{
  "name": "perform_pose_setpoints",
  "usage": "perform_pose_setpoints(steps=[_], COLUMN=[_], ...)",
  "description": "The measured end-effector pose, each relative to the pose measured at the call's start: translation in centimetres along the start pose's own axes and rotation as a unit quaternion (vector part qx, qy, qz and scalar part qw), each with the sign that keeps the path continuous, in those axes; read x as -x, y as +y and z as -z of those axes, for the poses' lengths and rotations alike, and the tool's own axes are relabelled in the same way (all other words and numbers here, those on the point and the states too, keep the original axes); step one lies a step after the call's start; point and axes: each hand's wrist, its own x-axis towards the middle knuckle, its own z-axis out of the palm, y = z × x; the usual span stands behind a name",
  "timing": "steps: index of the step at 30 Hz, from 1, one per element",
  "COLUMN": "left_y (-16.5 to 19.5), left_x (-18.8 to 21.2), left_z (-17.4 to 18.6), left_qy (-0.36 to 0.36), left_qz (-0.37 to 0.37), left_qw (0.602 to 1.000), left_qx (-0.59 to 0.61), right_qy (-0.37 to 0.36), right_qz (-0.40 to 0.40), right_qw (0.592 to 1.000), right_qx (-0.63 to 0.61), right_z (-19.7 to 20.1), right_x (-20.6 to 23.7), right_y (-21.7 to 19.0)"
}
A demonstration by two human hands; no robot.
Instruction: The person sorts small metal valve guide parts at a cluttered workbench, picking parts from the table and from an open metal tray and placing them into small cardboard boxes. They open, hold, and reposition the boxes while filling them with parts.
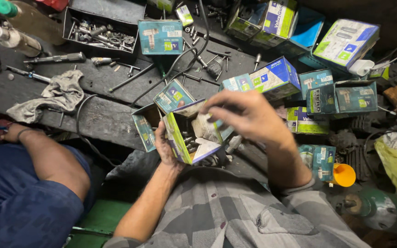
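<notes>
Closest to you, your left hand (167, 148) cradles a small open carton (190, 134) from below and from its left side, palm up, fingers wrapped onto the carton's green-edged wall so it is clamped in your grip just above your lap. The carton's mouth tips up and toward you, its long axis running from your left palm up and to the right, with the white flaps folded outward and a heap of small metal parts (190, 143) lying in the bottom. Your right hand (249, 115) comes over it from the right and sits directly above the far flap, so the parts lie below and to the left of those fingertips; the right hand is the nearer one to the opening. Its fingers look curled and close together, but they are motion-blurred and I cannot tell whether they pinch a part or only the flap. Just beyond, more teal and blue cartons (272, 79) lie scattered on the dark workbench (102, 117), with a black cable (171, 69) snaking between them. To the left another person's arm (51, 156) rests near a grey rag (56, 96). Farthest off stands a metal tray of loose hardware (101, 33).
</notes>
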Motion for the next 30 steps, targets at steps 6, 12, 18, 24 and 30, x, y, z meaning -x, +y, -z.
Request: perform_pose_setpoints(steps=[6,12,18,24,30], left_y=[0.6,1.3,2.2,3.1,3.1], left_x=[0.6,0.7,1.0,1.3,0.4], left_z=[0.5,1.3,2.2,3.1,3.0], left_qy=[-0.04,-0.016,-0.006,-0.009,-0.014], left_qz=[-0.022,-0.044,-0.063,-0.073,-0.063], left_qw=[0.999,0.999,0.997,0.995,0.995], left_qx=[0.004,0.015,0.045,0.07,0.071], right_qy=[0.158,0.131,0.088,0.095,-0.016], right_qz=[0.024,0.052,-0.057,-0.127,-0.143], right_qw=[0.971,0.901,0.718,0.763,0.824], right_qx=[0.18,0.41,0.688,0.627,0.547], right_z=[6.2,5.2,3.1,4.8,5.7], right_x=[-8.1,-19.9,-26.0,-27.5,-27.7], right_y=[8.8,18.8,20.7,20.7,20.4])
